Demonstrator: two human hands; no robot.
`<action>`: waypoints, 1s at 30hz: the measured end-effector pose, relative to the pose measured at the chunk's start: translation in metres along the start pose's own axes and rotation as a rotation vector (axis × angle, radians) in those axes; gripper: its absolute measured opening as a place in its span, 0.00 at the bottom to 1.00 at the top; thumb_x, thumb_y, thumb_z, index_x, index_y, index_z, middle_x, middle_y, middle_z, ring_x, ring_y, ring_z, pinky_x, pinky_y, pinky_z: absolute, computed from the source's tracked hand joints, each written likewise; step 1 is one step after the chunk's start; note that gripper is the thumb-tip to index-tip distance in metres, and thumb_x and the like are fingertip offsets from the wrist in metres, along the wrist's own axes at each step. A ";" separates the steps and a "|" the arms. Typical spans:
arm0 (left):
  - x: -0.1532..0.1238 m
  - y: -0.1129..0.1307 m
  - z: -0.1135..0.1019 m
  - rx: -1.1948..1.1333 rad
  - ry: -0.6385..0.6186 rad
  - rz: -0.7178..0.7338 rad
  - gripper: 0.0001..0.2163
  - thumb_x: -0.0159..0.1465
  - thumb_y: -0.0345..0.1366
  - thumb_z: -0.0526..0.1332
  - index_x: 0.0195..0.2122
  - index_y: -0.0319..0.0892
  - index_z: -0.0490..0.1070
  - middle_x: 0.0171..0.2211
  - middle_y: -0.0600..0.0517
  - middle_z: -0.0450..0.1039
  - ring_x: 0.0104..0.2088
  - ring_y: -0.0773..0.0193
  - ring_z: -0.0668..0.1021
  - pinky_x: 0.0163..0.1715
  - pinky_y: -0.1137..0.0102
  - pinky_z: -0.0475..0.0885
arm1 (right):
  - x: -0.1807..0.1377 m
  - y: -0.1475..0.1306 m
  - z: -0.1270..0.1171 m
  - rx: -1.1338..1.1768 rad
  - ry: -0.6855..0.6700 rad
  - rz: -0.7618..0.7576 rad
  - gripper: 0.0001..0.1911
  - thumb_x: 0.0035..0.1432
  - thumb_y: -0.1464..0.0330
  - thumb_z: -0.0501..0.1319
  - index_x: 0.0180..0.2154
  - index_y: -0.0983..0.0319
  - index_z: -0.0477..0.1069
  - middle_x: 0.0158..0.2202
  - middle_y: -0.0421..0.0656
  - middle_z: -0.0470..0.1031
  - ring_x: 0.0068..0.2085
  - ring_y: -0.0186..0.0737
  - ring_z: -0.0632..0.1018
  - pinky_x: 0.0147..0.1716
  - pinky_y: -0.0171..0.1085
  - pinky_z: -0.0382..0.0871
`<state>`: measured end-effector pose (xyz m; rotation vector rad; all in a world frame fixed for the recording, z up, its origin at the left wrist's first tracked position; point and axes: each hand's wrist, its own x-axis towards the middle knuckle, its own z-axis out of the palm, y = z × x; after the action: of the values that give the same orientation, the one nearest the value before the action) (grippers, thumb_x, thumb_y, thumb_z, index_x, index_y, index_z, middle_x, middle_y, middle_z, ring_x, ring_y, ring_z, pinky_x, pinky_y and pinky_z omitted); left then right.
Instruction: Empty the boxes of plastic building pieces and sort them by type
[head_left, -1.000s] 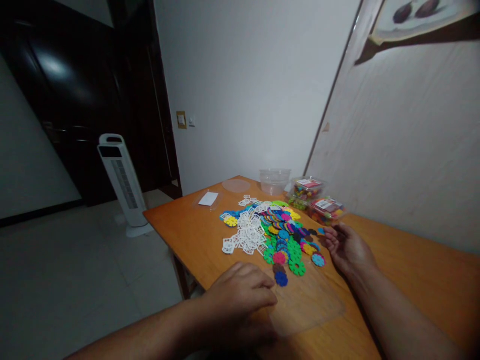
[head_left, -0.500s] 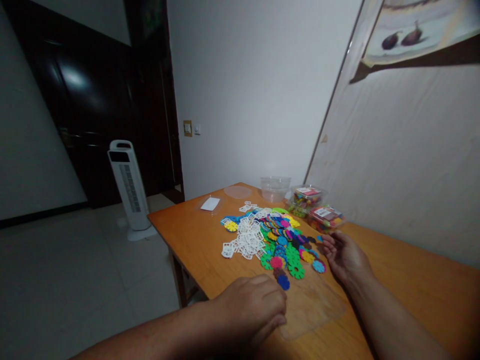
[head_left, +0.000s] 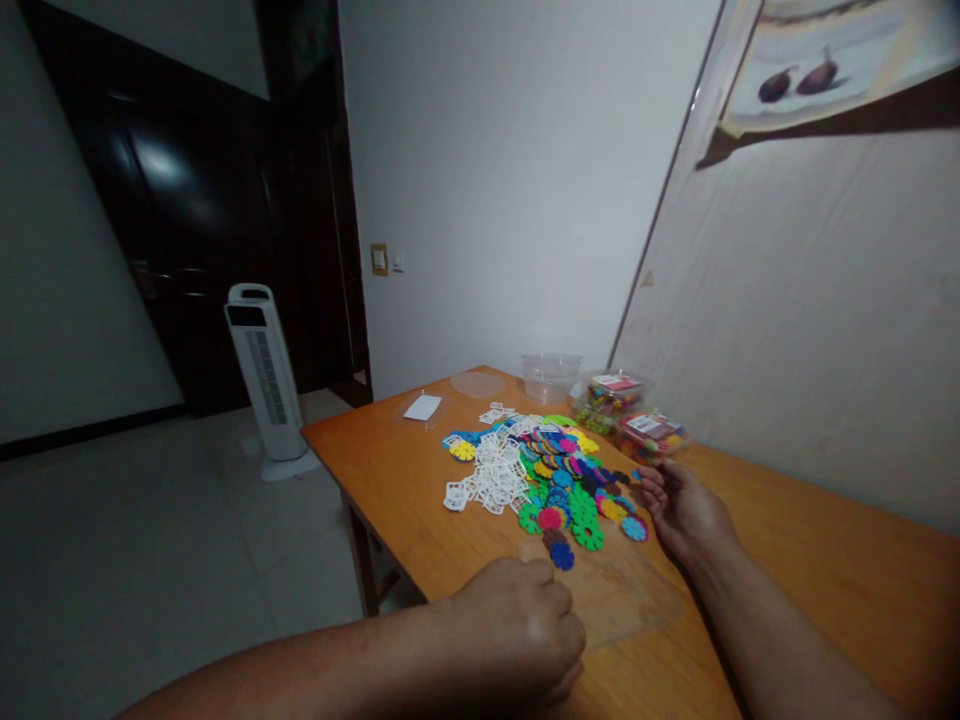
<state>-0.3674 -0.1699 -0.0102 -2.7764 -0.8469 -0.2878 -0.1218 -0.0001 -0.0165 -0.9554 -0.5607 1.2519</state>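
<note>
Low in the head view, my left hand [head_left: 525, 625] is closed, knuckles up, and its curled fingertips are hidden. It is next to a thin transparent plastic sheet [head_left: 626, 600]; whether it grips that sheet I cannot tell. Just beyond it lies a dark blue notched disc [head_left: 562, 556]. At the right, my right hand [head_left: 694, 515] rests on its side on the table, palm partly up, fingers loosely bent and apart with nothing visible in them. Between and beyond the hands spreads a pile of colourful notched discs [head_left: 585, 520], with white openwork plastic pieces [head_left: 495, 475] on its left.
Two clear boxes of colourful pieces [head_left: 651, 432] stand by the wall, near a clear round tub [head_left: 552, 378]. A round lid [head_left: 478, 384] and a clear piece with a white label [head_left: 423, 407] lie on the wooden table [head_left: 375, 455]. A white tower fan [head_left: 268, 375] stands on the floor.
My left hand has moved slightly right and turned, its thumb now hidden. The right hand stays almost in place. The whole view has shifted a little.
</note>
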 end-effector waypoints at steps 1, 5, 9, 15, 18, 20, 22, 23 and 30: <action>0.000 0.000 0.001 0.027 0.010 0.017 0.07 0.67 0.38 0.59 0.33 0.42 0.69 0.30 0.50 0.72 0.29 0.62 0.69 0.27 0.65 0.65 | 0.000 0.000 0.000 -0.002 -0.001 -0.001 0.06 0.63 0.74 0.58 0.32 0.63 0.71 0.23 0.40 0.76 0.21 0.28 0.75 0.20 0.24 0.71; -0.002 -0.002 0.001 0.064 0.025 0.016 0.03 0.65 0.32 0.61 0.34 0.41 0.68 0.31 0.49 0.72 0.30 0.61 0.70 0.25 0.65 0.64 | 0.001 0.001 0.001 -0.018 -0.001 -0.013 0.05 0.62 0.73 0.58 0.32 0.63 0.70 0.23 0.40 0.76 0.20 0.28 0.75 0.20 0.24 0.69; -0.003 0.000 -0.006 0.032 0.010 -0.047 0.02 0.66 0.33 0.59 0.36 0.42 0.67 0.35 0.48 0.73 0.33 0.60 0.72 0.27 0.65 0.66 | 0.004 0.003 0.000 -0.070 -0.013 -0.041 0.03 0.60 0.71 0.59 0.33 0.62 0.69 0.23 0.40 0.76 0.21 0.28 0.75 0.21 0.24 0.69; -0.002 0.001 -0.022 -0.098 -0.038 -0.269 0.16 0.65 0.52 0.61 0.39 0.43 0.68 0.43 0.48 0.74 0.44 0.55 0.74 0.41 0.62 0.73 | 0.001 0.009 0.000 -0.323 -0.078 -0.145 0.10 0.54 0.62 0.64 0.34 0.61 0.70 0.24 0.41 0.76 0.20 0.35 0.74 0.16 0.30 0.63; 0.001 -0.003 -0.029 -0.124 -0.091 -0.342 0.19 0.63 0.55 0.62 0.40 0.43 0.70 0.45 0.46 0.75 0.45 0.52 0.75 0.40 0.61 0.74 | -0.002 0.013 0.005 -0.509 -0.144 -0.246 0.14 0.52 0.57 0.67 0.33 0.62 0.74 0.25 0.42 0.78 0.25 0.39 0.76 0.22 0.34 0.66; 0.004 -0.005 -0.031 -0.101 -0.116 -0.338 0.18 0.63 0.53 0.63 0.40 0.42 0.71 0.44 0.46 0.76 0.44 0.52 0.76 0.39 0.61 0.75 | -0.002 0.017 0.008 -0.611 -0.211 -0.326 0.15 0.49 0.56 0.69 0.32 0.61 0.76 0.27 0.42 0.79 0.30 0.42 0.77 0.30 0.37 0.69; 0.006 -0.006 -0.030 -0.042 -0.125 -0.274 0.15 0.64 0.50 0.62 0.38 0.41 0.72 0.40 0.46 0.77 0.40 0.54 0.77 0.38 0.62 0.75 | -0.001 0.021 0.010 -0.685 -0.275 -0.388 0.16 0.47 0.56 0.69 0.34 0.61 0.78 0.31 0.41 0.80 0.35 0.44 0.78 0.37 0.39 0.70; 0.007 -0.006 -0.028 0.003 -0.123 -0.230 0.14 0.65 0.48 0.61 0.37 0.41 0.72 0.37 0.46 0.77 0.38 0.55 0.77 0.36 0.62 0.75 | 0.000 0.023 0.011 -0.714 -0.298 -0.408 0.17 0.47 0.56 0.69 0.35 0.60 0.79 0.32 0.42 0.81 0.37 0.45 0.78 0.40 0.40 0.70; 0.007 -0.010 -0.005 0.255 0.024 -0.024 0.04 0.65 0.31 0.58 0.37 0.38 0.72 0.31 0.47 0.75 0.30 0.57 0.76 0.30 0.64 0.73 | -0.001 0.020 0.005 -0.776 -0.264 -0.444 0.19 0.51 0.52 0.65 0.32 0.61 0.79 0.31 0.43 0.80 0.36 0.46 0.78 0.38 0.40 0.70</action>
<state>-0.3678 -0.1591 -0.0020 -2.5235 -0.8478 -0.2015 -0.1363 0.0009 -0.0306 -1.2084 -1.4485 0.7496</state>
